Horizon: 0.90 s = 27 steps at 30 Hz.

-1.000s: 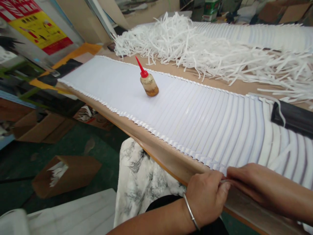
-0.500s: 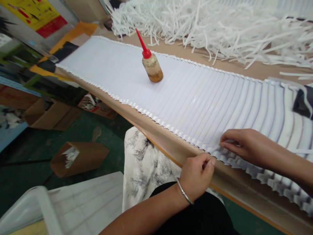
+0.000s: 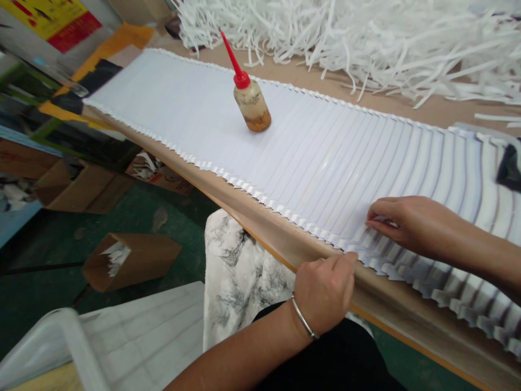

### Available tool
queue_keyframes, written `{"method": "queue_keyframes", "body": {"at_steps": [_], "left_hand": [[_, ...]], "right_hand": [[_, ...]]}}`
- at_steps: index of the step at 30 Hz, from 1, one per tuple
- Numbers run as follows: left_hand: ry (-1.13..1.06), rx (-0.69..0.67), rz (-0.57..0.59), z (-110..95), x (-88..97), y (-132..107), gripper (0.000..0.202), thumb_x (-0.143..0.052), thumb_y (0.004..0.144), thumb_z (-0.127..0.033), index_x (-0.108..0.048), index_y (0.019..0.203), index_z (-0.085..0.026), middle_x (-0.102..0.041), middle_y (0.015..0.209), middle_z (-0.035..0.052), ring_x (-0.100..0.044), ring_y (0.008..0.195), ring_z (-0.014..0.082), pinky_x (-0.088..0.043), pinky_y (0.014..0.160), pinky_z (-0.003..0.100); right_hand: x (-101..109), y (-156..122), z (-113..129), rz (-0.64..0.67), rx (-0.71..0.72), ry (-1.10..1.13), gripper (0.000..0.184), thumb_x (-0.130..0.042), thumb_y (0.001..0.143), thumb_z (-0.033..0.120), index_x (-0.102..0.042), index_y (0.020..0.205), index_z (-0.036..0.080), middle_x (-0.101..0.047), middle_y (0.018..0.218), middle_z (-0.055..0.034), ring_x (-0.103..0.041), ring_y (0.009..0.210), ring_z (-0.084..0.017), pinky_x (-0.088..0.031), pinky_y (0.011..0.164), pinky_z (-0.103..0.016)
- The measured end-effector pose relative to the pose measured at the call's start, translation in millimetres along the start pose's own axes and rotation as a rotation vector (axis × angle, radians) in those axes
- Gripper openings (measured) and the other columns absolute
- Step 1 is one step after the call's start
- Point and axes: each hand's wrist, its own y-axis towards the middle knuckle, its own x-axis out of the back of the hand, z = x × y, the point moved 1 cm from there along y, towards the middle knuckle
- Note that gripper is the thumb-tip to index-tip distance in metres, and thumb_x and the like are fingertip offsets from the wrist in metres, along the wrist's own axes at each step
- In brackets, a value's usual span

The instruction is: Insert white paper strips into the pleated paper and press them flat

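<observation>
Strip rows lie beneath the right grip.

Left arm: bare, slanting up and right from the bottom edge
Left wrist: nearly straight, in line with the arm
Left hand: curled up like a loose little fist, back of it turned up, knuckles showing
Left fingers: bent and tucked in, tips hard to see
Right arm: bare too, slanting up and left from the right edge
Right wrist: almost straight
Right hand: pointing left, a bit higher up than the left hand, near but not touching
Right fingers: bent, close together, tips near the thumb
Right thumb: under the fingers, small gap between
</observation>
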Motion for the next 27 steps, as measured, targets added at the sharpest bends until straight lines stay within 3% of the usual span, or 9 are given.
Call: {"method": "queue_keyframes", "body": {"at_steps": [5,10,16,21,27], "left_hand": [[0.317,-0.058,0.087,-2,2.4,10,0.048,-0.050,0.105,-0.021,-0.050,0.152,-0.016,-0.073,0.088,0.0037,-0.072,0.073,0.0208,-0.059,0.059,0.032],[0.404,-0.039,0.142,-7,2.0,17,0.050,-0.056,0.103,-0.021,-0.049,0.152,-0.014,-0.071,0.084,0.0025,-0.073,0.071,0.0218,-0.057,0.054,0.032],[0.414,-0.055,0.134,-8,1.7,19,0.050,-0.061,0.099,-0.019,-0.053,0.147,-0.011,-0.070,0.081,0.0019,-0.073,0.068,0.0228,-0.057,0.051,0.034],[0.428,-0.063,0.097,-7,1.5,19,0.048,-0.065,0.095,-0.017,-0.057,0.142,-0.011,-0.069,0.080,0.0011,-0.072,0.067,0.0211,-0.055,0.051,0.032],[0.436,-0.085,0.036,-7,2.2,19,0.049,-0.072,0.091,-0.018,-0.060,0.138,-0.012,-0.067,0.077,-0.0010,-0.070,0.063,0.0207,-0.053,0.048,0.033]], "right_hand": [[-1,1,1,-0.013,0.005,0.003,0.026,-0.054,0.094,0.040,-0.070,0.081,0.025,-0.075,0.080,-0.0053,-0.065,0.068,-0.021,-0.038,0.061,-0.032],[-1,2,-4,-0.008,-0.002,0.047,0.025,-0.055,0.094,0.042,-0.071,0.084,0.025,-0.075,0.081,-0.0056,-0.065,0.069,-0.022,-0.040,0.063,-0.033],[38,17,-54,0.027,-0.101,0.144,0.024,-0.063,0.091,0.046,-0.073,0.085,0.025,-0.076,0.078,-0.0051,-0.069,0.071,-0.022,-0.046,0.069,-0.035],[76,35,-98,-0.070,-0.175,0.116,0.018,-0.065,0.091,0.038,-0.074,0.087,0.023,-0.078,0.083,-0.0061,-0.069,0.074,-0.020,-0.046,0.073,-0.034],[79,53,-111,-0.096,-0.194,0.098,0.016,-0.065,0.092,0.033,-0.074,0.090,0.020,-0.079,0.089,-0.0087,-0.070,0.081,-0.021,-0.046,0.076,-0.033]]}}
